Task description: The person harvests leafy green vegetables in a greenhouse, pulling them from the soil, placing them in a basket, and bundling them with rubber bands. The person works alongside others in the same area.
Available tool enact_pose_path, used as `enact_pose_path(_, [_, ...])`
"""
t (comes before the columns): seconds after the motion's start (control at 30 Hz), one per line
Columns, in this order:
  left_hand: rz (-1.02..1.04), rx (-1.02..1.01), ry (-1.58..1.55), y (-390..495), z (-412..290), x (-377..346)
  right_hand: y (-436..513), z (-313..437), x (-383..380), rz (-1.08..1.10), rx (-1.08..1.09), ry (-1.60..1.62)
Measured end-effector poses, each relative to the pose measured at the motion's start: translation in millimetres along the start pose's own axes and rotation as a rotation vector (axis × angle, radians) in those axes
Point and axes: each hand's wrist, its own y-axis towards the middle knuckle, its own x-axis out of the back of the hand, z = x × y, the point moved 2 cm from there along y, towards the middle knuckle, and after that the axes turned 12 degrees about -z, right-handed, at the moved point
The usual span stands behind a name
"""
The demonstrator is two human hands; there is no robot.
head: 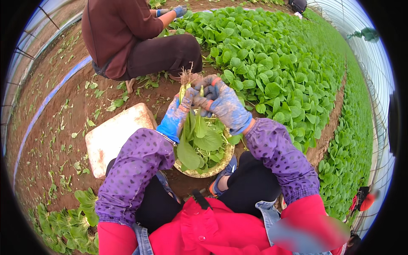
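My left hand (pixel 179 110), in a soiled blue glove, grips leafy green plants (pixel 188 153) with their roots (pixel 187 77) pointing up and leaves hanging down. Close beside it, my right hand (pixel 227 103), also gloved, has its fingers around a pale leaf stalk (pixel 201 91). Whether that stalk is still joined to the bunch is hidden by the fingers. Both hands are above a round basin (pixel 194 173) between my feet, which holds loose green leaves (pixel 216 156).
To the left stands a white foam block (pixel 111 137). A co-worker (pixel 127 38) sits ahead, wearing gloves. Dense leafy greens (pixel 271 70) grow to the right. Pulled plants (pixel 68 226) lie at lower left, near a blue strip (pixel 47 102) on the soil.
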Motion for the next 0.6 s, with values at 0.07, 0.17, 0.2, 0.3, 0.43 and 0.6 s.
enact_pose_path(0.07, [0.179, 0.035, -0.094, 6, 1, 10, 3, -8, -8, -0.028, -0.009, 0.123])
enact_pose_path(0.17, [0.224, 0.044, -0.156, 8, -2, 0, 6, -15, -8, -0.051, 0.023, 0.143])
enact_pose_path(0.2, [0.212, 0.028, -0.166, 5, 0, -5, 7, -20, -6, -0.054, 0.040, 0.184])
enact_pose_path(0.3, [0.189, -0.044, -0.060, -7, -3, -15, 8, -33, -1, -0.070, 0.088, 0.308])
enact_pose_path(0.43, [0.165, -0.001, 0.105, 0, 11, 9, 2, -22, 4, -0.062, 0.114, 0.050])
enact_pose_path(0.6, [0.175, 0.122, 0.349, -14, -2, 12, 6, 1, 25, -0.101, 0.157, -0.061])
